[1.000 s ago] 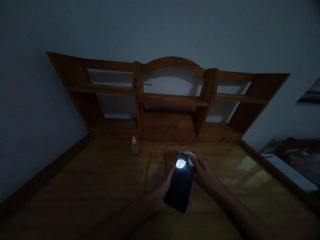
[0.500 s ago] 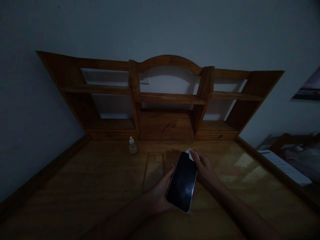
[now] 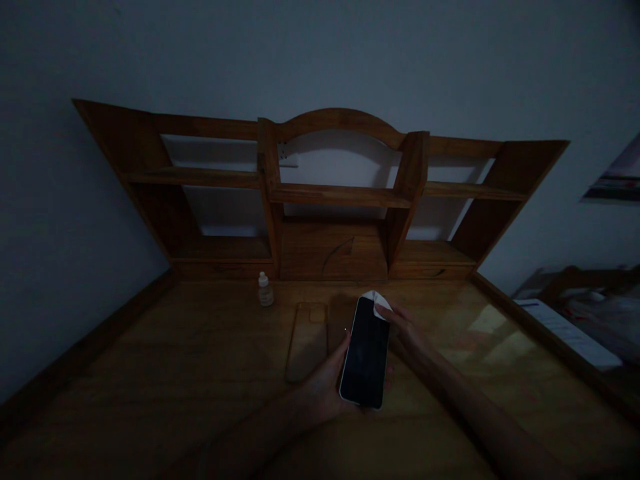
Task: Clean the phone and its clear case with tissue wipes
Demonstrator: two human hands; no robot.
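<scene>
A smartphone (image 3: 367, 357) with a dark screen facing up is gripped by my left hand (image 3: 327, 387), thumb along its left edge and fingertips showing at the right edge. My right hand (image 3: 403, 325) pinches a white wipe or tissue (image 3: 371, 297) against the phone's top right corner. The wipe folds over the top edge. Left of the phone, a clear phone case (image 3: 307, 343) lies flat on the wooden desk (image 3: 200, 360). Further back stands a small bottle with a white cap (image 3: 265, 292).
A wooden shelf unit (image 3: 340, 195) with several compartments runs along the back of the desk. Behind it a wall socket (image 3: 289, 159) shows. Papers (image 3: 570, 333) lie beyond the raised right edge of the desk.
The phone has turned more upright in view, its lower end shifting up and slightly right. My right hand has moved slightly left and up with the wipe, which now covers more of the top edge.
</scene>
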